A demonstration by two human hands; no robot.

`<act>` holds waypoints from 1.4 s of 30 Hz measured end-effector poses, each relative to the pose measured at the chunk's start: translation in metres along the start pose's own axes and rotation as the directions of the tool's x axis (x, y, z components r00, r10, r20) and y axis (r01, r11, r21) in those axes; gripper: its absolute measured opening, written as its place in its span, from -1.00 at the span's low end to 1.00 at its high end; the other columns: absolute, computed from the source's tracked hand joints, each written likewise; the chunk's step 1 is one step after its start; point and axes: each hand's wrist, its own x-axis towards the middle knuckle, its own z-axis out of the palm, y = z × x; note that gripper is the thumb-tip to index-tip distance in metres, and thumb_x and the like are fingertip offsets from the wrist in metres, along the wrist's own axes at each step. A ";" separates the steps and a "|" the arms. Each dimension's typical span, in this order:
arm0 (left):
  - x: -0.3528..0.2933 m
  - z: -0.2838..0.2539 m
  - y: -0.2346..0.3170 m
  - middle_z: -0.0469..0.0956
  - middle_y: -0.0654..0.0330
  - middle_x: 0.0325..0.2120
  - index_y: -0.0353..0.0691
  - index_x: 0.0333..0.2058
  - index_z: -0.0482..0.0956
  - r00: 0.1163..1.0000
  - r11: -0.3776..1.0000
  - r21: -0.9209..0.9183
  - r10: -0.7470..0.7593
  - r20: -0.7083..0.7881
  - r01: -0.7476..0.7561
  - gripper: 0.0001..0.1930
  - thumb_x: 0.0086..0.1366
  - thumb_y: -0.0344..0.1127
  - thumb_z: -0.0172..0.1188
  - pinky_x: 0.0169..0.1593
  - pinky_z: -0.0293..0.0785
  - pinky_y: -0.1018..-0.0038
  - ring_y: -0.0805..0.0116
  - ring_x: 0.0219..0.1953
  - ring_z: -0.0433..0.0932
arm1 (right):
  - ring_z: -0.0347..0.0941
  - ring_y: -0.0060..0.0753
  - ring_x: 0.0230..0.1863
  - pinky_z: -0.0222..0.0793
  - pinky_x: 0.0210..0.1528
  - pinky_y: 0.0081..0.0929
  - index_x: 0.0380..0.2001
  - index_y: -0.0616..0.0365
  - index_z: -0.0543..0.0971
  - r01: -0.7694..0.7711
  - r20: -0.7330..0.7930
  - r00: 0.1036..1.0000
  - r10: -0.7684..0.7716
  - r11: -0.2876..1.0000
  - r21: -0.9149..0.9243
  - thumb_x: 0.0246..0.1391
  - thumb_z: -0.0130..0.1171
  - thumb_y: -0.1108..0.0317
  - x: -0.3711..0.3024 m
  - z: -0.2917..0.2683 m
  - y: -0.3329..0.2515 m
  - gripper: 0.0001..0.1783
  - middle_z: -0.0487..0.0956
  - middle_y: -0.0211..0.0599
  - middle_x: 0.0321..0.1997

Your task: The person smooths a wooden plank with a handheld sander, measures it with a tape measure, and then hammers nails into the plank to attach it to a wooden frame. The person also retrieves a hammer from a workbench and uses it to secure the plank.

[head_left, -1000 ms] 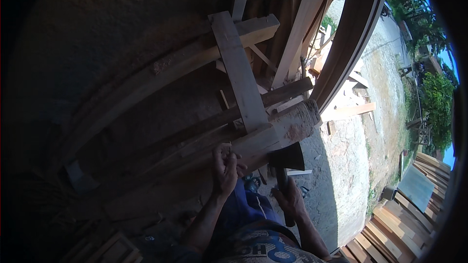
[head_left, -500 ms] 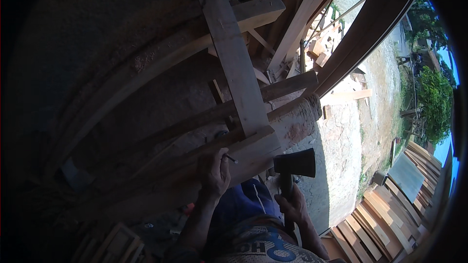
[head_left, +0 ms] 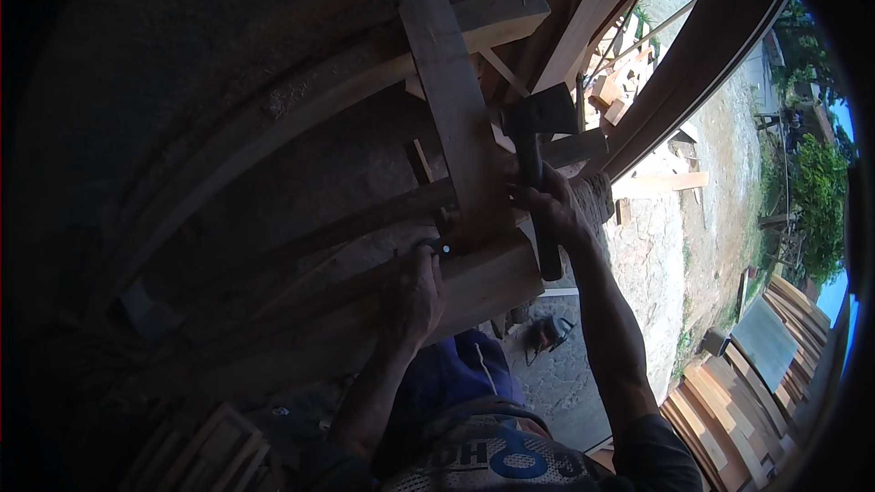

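My right hand (head_left: 551, 208) is closed around the handle of a hatchet (head_left: 545, 111), raised over the right end of the beams. Its dark, broad blade points right and its blunt back faces left. My left hand (head_left: 419, 287) rests on the near thick timber beam (head_left: 497, 282), its fingers pinched on what looks like a nail (head_left: 446, 249), whose round head catches the light. That nail is close to where a flat crossboard (head_left: 451, 100) meets the near beam; the shadow hides whether its tip touches the wood.
The crossboard runs away to a far beam (head_left: 501, 18). A power tool (head_left: 550, 333) lies on the ground right of my legs. Stacked planks (head_left: 729, 401) are at lower right, and wood offcuts (head_left: 612, 91) lie scattered in the sun beyond. A large dark timber (head_left: 702, 46) slants across the upper right.
My right hand has lifted the hatchet up and away from beside my body. My left hand has carried the nail slightly forward, to the joint of crossboard and near beam.
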 end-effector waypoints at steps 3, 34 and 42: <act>-0.005 -0.001 0.005 0.66 -0.09 -0.38 -0.22 -0.08 0.47 0.998 0.999 0.005 -0.049 0.043 0.049 -0.79 0.56 -0.21 -0.03 -0.29 0.55 0.02 -0.16 -0.32 0.68 | 0.58 -0.36 0.02 0.48 0.07 -0.38 0.14 0.26 0.51 -0.108 0.065 0.992 0.112 0.992 -0.066 0.08 0.31 0.36 0.005 0.013 -0.018 -0.46 0.66 -0.25 -0.05; 0.009 0.004 0.001 0.65 -0.17 -0.40 -0.25 -0.06 0.46 0.997 0.998 0.002 -0.069 0.044 0.069 -0.75 0.57 -0.21 -0.08 -0.31 0.55 -0.04 -0.22 -0.32 0.67 | 0.65 -0.24 -0.11 0.57 -0.02 -0.33 0.21 0.37 0.37 -0.331 -0.311 0.769 0.559 0.764 0.554 0.04 0.32 0.39 -0.214 0.107 0.123 -0.33 0.63 -0.11 -0.07; 0.008 0.000 0.007 0.65 -0.16 -0.42 -0.23 -0.08 0.45 0.998 0.999 0.026 -0.039 0.043 0.038 -0.77 0.57 -0.21 -0.08 -0.32 0.54 -0.05 -0.22 -0.32 0.67 | 0.67 -0.24 -0.15 0.61 -0.05 -0.30 0.06 0.35 0.42 -0.210 -0.394 0.827 0.401 0.871 0.444 0.05 0.37 0.36 -0.216 0.080 0.130 -0.45 0.67 -0.08 -0.12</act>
